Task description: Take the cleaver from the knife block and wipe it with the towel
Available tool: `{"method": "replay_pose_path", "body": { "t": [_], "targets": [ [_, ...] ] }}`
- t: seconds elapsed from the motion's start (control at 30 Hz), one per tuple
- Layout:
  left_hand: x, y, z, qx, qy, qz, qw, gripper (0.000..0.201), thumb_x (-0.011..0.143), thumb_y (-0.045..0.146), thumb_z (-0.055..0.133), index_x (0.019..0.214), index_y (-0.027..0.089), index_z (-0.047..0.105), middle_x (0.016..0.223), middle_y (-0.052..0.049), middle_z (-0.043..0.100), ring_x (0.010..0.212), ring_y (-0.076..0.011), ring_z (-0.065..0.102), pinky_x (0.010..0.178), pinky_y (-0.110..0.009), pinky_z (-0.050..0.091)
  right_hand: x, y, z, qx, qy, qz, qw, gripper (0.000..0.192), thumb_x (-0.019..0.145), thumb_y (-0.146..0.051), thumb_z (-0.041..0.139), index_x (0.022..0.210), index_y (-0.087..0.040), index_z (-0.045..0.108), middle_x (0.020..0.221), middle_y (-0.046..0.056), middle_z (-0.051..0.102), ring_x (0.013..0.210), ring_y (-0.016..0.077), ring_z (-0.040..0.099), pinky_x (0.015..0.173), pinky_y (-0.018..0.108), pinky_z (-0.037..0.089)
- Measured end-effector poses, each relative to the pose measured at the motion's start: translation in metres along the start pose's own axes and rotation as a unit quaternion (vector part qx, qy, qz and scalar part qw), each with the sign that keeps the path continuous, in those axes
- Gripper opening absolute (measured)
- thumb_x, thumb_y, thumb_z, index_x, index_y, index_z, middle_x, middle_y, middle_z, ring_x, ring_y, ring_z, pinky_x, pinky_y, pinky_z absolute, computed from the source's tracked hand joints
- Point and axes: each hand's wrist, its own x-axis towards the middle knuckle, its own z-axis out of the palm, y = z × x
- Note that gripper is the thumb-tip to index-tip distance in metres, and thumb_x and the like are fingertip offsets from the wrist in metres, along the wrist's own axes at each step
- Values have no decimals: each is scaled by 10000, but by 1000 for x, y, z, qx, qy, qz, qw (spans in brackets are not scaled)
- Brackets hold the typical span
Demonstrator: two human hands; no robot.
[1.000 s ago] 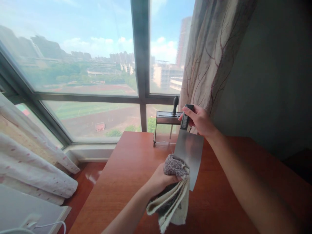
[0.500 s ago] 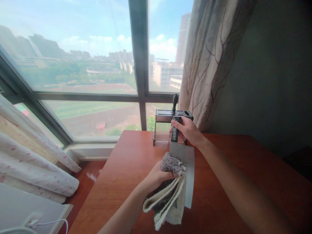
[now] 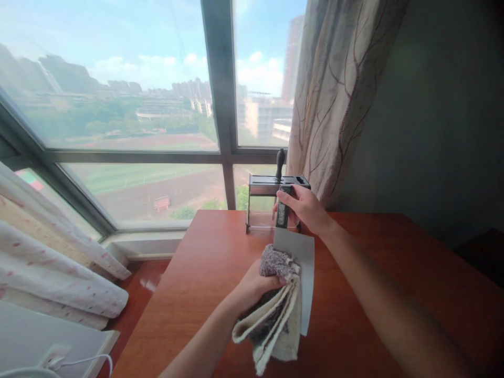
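Note:
My right hand (image 3: 301,207) is closed round the black handle (image 3: 283,210) of a cleaver. Its wide grey blade (image 3: 308,262) points towards me, above the table. A folded grey and cream cloth (image 3: 281,310) is bunched in my left hand (image 3: 254,286), its fingers partly hidden by the folds. The cloth lies against the blade's left side and covers part of it. Just behind my right hand stands a knife holder (image 3: 262,181) with a dark top and see-through sides. One black knife handle (image 3: 280,164) sticks up out of it.
The reddish-brown wooden table (image 3: 205,262) reaches to the window (image 3: 145,194). A patterned curtain (image 3: 331,105) hangs behind its right part. At the left are another curtain (image 3: 59,262) and a white cable (image 3: 88,359) plugged in low down.
The view has shifted slightly. Both hands keep their grips, and the cloth and cleaver have hardly moved against each other.

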Motion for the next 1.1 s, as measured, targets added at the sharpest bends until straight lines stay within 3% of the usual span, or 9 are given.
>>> {"method": "replay_pose_path", "body": {
  "t": [0.3,0.63,0.77,0.9,1.1],
  "targets": [
    [-3,5,6,6,-27,-29,999,427,600,284,791,976,110,689,871,-64,691,844,-228,588,807,-302,430,10,-9,-36,14,116,-32,993,352,779,-524,608,753,-177,552,654,35,677,369,65,401,327,198,279],
    [2,-5,-1,-30,39,-37,998,479,562,339,811,964,120,671,917,-72,691,843,-234,604,818,-315,430,10,0,-56,39,174,-40,983,316,774,-500,632,738,-197,549,627,16,650,379,69,395,320,195,272],
    [2,-7,-5,-47,60,-38,996,436,613,342,786,968,118,667,914,-79,701,828,-234,622,817,-327,446,4,-1,-62,33,195,-42,979,309,781,-493,622,714,-203,539,626,13,641,395,80,421,332,205,288],
    [2,1,-14,-43,122,-16,991,403,628,311,779,970,124,678,931,-82,714,829,-245,640,797,-327,471,-11,-7,-82,33,158,-19,987,288,764,-465,649,726,-210,520,666,16,656,403,95,464,341,214,316],
    [4,16,-36,-60,241,2,969,448,540,305,827,924,108,705,849,-85,726,789,-261,669,768,-337,501,-55,-14,-125,-63,22,58,996,258,729,-398,715,799,-193,574,636,16,635,494,135,575,442,235,455]
  ]
}}
